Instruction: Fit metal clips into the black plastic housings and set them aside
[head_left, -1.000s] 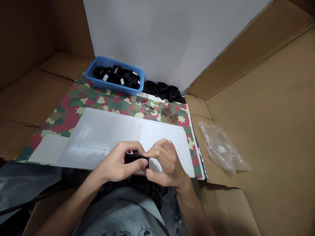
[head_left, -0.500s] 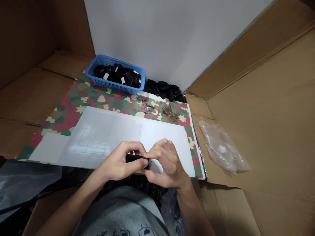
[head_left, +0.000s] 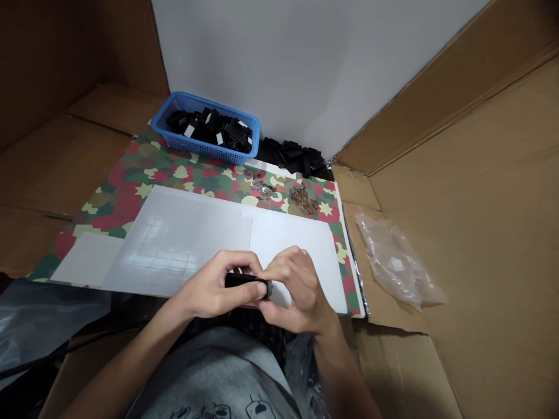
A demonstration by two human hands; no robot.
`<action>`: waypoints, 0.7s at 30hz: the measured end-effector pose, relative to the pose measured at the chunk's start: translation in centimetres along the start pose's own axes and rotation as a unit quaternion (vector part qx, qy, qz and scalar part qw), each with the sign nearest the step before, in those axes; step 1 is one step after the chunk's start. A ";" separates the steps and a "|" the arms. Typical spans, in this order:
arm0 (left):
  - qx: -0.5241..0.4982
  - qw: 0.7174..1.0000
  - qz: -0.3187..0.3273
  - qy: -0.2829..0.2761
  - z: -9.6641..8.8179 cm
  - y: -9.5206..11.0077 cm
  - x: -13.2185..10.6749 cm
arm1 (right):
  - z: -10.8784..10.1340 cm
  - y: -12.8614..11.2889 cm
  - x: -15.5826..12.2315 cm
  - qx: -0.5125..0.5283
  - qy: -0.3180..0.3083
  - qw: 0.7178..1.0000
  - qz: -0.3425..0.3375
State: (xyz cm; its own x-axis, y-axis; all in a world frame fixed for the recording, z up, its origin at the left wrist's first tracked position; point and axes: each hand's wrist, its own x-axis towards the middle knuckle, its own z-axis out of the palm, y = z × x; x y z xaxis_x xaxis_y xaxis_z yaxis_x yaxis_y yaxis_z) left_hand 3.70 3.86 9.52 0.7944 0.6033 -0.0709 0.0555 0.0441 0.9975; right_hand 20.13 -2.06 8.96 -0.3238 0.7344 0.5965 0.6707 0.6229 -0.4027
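Fingers pinching a black block, white sheets on camouflage mat, cardboard walls

Bright, even light, with soft glare on the white sheet and wide-angle bowing toward the edges.

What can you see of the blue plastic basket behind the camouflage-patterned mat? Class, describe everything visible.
The blue plastic basket is a shallow rectangular container with a solid rim and finely perforated mesh walls. It stands at the far edge of the camouflage-patterned mat, in front of a white board. It is well filled with black rectangular pieces, many showing white patches. A loose heap of black pieces lies just to its right.
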 end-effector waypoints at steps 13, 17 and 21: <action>0.099 0.979 0.111 0.138 -0.2 -1.5 0.0 | 1.2 0.2 -1.5 0.324 -0.033 0.894 0.307; 0.167 0.959 0.157 0.165 0.0 -1.5 0.1 | 1.2 -0.2 -1.0 0.300 -0.007 0.899 0.319; 0.214 0.946 0.163 0.180 0.3 -1.5 0.1 | 1.0 -0.3 -0.9 0.247 0.008 0.922 0.299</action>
State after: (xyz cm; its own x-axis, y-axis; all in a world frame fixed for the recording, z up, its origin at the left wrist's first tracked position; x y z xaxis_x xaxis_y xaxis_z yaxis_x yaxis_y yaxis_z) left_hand 3.84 3.64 8.02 0.5580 0.7652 0.3212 0.1452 -0.4711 0.8700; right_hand 19.58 -2.65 7.84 0.0180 0.9844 0.1750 0.3388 0.1586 -0.9274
